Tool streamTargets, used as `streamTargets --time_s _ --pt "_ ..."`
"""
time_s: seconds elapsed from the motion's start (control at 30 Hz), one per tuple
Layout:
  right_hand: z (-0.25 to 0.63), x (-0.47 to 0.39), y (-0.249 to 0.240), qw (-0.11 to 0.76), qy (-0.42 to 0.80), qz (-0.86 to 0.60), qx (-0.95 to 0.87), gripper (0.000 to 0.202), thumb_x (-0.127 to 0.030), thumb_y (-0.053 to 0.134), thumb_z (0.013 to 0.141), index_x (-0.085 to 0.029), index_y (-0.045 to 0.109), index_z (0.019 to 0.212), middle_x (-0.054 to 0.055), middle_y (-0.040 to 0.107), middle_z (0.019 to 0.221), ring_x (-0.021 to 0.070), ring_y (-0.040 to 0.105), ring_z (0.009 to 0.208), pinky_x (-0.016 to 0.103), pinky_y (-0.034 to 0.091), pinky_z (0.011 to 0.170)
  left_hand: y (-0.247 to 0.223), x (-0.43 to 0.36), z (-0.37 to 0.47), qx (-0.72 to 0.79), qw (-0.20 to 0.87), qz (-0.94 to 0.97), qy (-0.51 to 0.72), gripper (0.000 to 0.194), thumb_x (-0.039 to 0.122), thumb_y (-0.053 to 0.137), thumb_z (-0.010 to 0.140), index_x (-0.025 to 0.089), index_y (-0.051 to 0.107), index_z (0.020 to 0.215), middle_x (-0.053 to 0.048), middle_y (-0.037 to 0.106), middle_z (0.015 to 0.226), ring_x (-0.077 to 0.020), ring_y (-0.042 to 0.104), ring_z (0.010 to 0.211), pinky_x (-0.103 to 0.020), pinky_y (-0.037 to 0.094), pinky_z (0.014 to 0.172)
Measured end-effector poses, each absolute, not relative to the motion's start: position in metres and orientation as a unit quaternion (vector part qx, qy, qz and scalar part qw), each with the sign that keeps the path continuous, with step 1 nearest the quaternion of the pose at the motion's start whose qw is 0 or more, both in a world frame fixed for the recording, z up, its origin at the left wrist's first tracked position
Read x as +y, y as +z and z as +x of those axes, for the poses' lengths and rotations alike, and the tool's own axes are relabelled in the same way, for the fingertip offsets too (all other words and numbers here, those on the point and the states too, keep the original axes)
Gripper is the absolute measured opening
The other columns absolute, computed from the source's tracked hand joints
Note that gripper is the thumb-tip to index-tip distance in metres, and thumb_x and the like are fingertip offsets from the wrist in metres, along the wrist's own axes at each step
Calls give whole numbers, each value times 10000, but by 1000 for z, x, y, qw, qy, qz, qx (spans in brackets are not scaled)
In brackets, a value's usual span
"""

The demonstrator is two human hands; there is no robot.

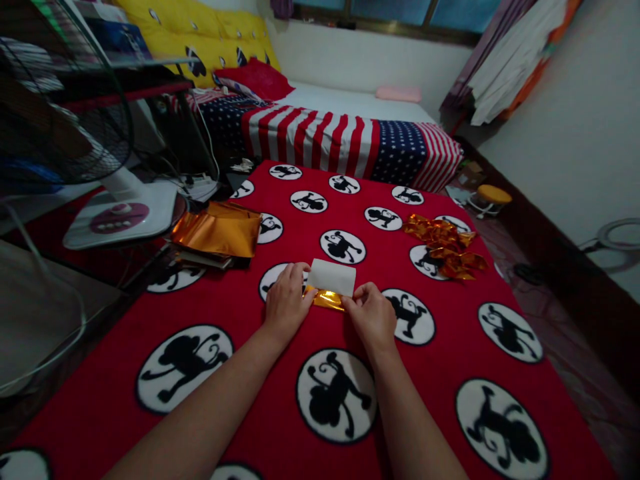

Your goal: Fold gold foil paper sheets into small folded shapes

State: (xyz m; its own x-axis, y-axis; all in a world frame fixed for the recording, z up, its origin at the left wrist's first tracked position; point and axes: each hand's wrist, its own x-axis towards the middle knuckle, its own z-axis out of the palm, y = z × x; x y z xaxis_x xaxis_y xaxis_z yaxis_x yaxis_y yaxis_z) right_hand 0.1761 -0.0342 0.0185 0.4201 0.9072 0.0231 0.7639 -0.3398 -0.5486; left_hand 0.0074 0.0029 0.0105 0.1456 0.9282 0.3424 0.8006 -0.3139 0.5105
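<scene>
A small foil sheet (332, 277), white on its upper part with a gold strip folded along the near edge, lies on the red cloth (280, 413) with black monkey figures in white circles. My left hand (287, 297) pinches its left end, thumb on the gold strip and fingers at the white edge. At the right end, my right hand (371, 313) is closed on the fold with thumb and forefinger. Folded gold foil pieces (443, 243) lie to the right. On the left rests a stack of gold foil sheets (217, 230).
A fan (120, 207) stands at the left beside a cluttered desk (125, 93). Behind the cloth is a bed with a striped and starred cover (320, 140). A yellow-topped stool (493, 195) stands at the right, near the wall.
</scene>
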Motion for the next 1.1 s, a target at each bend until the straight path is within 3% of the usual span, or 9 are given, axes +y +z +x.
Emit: streamTargets --time_s 0.07,0.27,0.5,0.93,1.03,1.1 --pt "178 -33 19 251 154 -803 -518 123 -339 639 727 -235 573 720 -19 637 615 161 574 589 250 274 535 8 4 8 513 116 794 305 174 96 562 799 195 622 929 -54 596 914 -212 575 896 -313 452 786" --pt "184 -30 17 256 179 -790 -528 90 -308 605 723 -231 618 678 -8 658 643 159 579 587 253 296 537 3 8 12 414 180 845 285 296 -14 465 782 167 695 829 -68 588 879 -185 549 858 -294 457 768" --pt "187 -26 18 266 206 -785 -519 107 -309 603 688 -220 661 676 2 662 627 159 582 583 252 322 528 6 6 18 450 210 817 293 86 232 639 812 166 689 788 -50 578 846 -171 554 809 -283 450 724" --pt "190 -29 15 273 228 -771 -528 187 -407 629 737 -222 644 719 -12 639 615 171 589 576 261 372 534 3 4 28 509 159 803 265 244 373 765 702 171 643 764 -43 587 856 -197 566 851 -311 458 768" --pt "178 -39 18 305 164 -765 -543 172 -388 643 747 -222 639 790 9 656 724 205 611 679 304 436 611 3 3 29 515 151 803 260 227 373 739 726 175 636 770 -49 588 860 -202 563 855 -316 458 773" --pt "161 -48 19 361 79 -728 -578 164 -330 620 782 -201 636 882 64 670 923 244 614 891 368 470 784 4 3 29 515 153 805 252 170 326 709 751 179 629 782 -54 594 877 -207 561 862 -323 456 780"
